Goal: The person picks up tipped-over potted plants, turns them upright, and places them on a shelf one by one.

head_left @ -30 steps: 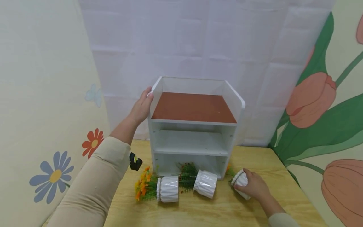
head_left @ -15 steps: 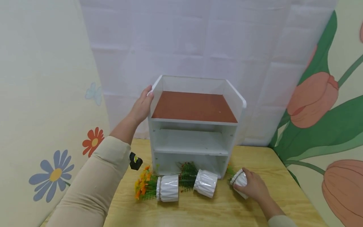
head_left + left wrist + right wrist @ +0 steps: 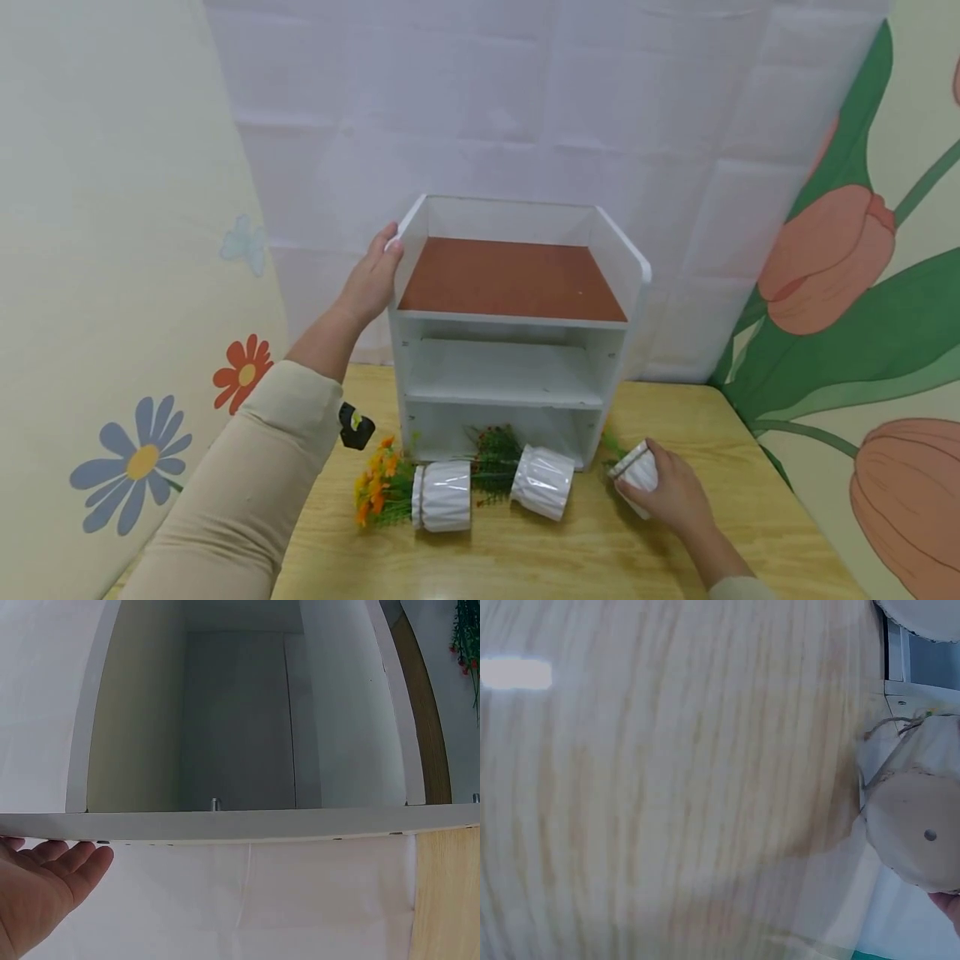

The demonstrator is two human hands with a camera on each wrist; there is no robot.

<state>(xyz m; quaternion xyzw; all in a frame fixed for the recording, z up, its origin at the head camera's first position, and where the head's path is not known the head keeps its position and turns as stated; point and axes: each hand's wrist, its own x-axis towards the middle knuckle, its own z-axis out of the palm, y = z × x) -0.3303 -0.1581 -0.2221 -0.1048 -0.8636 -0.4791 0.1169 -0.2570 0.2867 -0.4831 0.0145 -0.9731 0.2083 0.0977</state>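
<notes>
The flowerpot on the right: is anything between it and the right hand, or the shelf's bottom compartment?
Nothing visible separates the right hand from the flowerpot; the hand grips it. In front of the bottom compartment, the middle pot and the left pot lie on their sides and might get in the way.

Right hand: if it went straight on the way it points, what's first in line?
Past the potted plant it grips, the right hand would probably meet the right side of the white shelf unit first, judging by the head view; depth is unclear.
</notes>
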